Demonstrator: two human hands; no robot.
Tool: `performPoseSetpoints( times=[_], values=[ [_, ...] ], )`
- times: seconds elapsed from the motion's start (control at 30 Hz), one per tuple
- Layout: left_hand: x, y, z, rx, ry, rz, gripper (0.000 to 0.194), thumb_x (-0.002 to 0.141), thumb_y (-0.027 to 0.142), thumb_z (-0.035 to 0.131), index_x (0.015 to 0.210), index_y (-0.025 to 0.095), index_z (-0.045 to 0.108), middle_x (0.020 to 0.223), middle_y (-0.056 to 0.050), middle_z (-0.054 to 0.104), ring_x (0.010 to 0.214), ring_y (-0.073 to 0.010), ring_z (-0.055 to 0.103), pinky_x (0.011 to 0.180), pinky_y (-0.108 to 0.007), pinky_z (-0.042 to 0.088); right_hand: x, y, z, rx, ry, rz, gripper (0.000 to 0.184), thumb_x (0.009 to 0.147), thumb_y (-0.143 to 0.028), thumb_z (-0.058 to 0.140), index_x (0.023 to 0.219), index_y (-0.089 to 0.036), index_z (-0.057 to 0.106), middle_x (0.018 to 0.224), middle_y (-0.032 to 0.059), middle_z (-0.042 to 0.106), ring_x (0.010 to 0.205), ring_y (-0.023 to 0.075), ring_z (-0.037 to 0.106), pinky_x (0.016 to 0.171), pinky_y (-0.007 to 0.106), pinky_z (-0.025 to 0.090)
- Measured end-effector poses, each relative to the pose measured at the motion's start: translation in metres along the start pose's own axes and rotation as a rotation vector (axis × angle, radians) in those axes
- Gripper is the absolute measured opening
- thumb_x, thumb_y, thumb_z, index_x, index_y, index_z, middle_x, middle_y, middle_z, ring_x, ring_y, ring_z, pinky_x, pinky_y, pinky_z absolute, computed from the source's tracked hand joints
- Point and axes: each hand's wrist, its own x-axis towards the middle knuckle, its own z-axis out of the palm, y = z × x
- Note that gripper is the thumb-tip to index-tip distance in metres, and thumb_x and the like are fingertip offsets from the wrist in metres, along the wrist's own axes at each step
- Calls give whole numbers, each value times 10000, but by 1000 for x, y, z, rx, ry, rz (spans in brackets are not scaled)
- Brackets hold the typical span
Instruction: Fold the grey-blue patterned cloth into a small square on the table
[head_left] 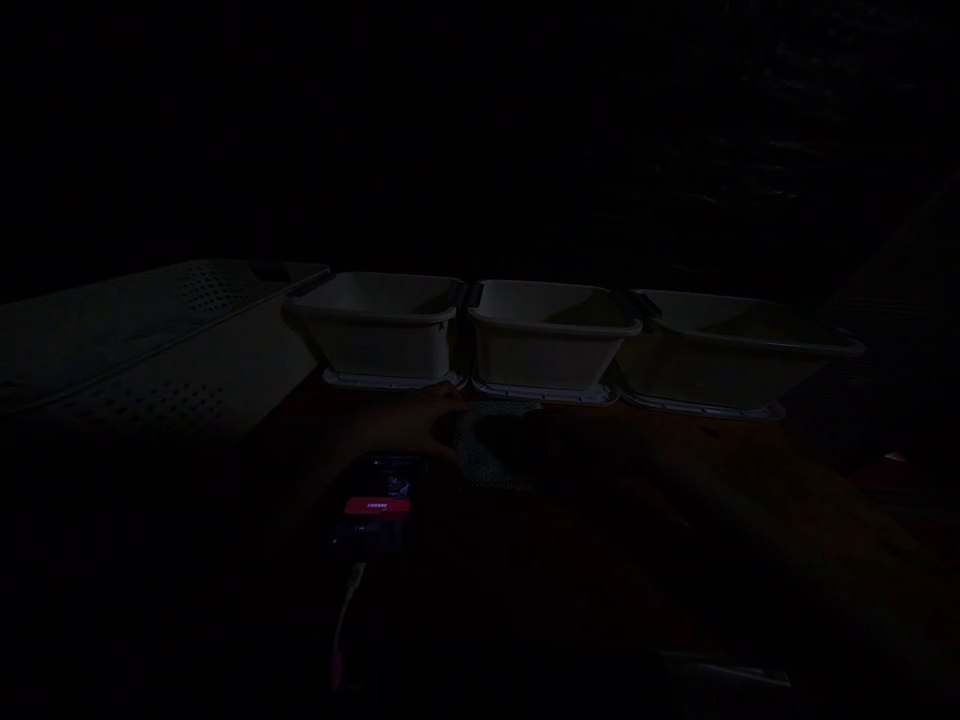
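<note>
The scene is very dark. A faint forearm with my left hand (439,412) reaches in from the lower left and ends at the left edge of a flat, grey-blue patterned piece (484,460), perhaps cloth. A dark shape, probably my right hand (525,438), covers the piece's right part; its fingers cannot be made out. Just behind stand pale tubs, a left one (382,345), a middle one (551,355) and a right one (720,370). Nearer to me a phone (375,535) lies with its screen lit.
A large pale basket with holes (157,355) stands at the left. The tubs rest on pale lids or trays (544,393) on a brown wooden surface (712,455). A white cable (345,610) runs from the phone towards me. Something reddish (889,475) shows at the right.
</note>
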Motion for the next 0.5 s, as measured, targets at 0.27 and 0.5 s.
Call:
performPoseSetpoints(
  times=[0.27, 0.5],
  values=[
    [4, -4, 3, -16, 11, 44, 705, 740, 468, 779, 1370, 264, 535, 1363, -67, 511, 1259, -285, 469, 1048, -388, 386, 7, -23, 29, 51, 324, -296, 259, 923, -252, 543, 1094, -150, 709, 1072, 112, 702, 886, 196, 652, 771, 316, 511],
    [4, -8, 7, -37, 21, 16, 794, 746, 594, 720, 1403, 210, 495, 1297, -69, 539, 1164, -269, 511, 996, -400, 425, 35, -11, 61, -36, 380, -383, 426, 870, -236, 652, 1293, -203, 611, 1212, 125, 648, 1070, 233, 613, 891, 353, 485]
  ],
)
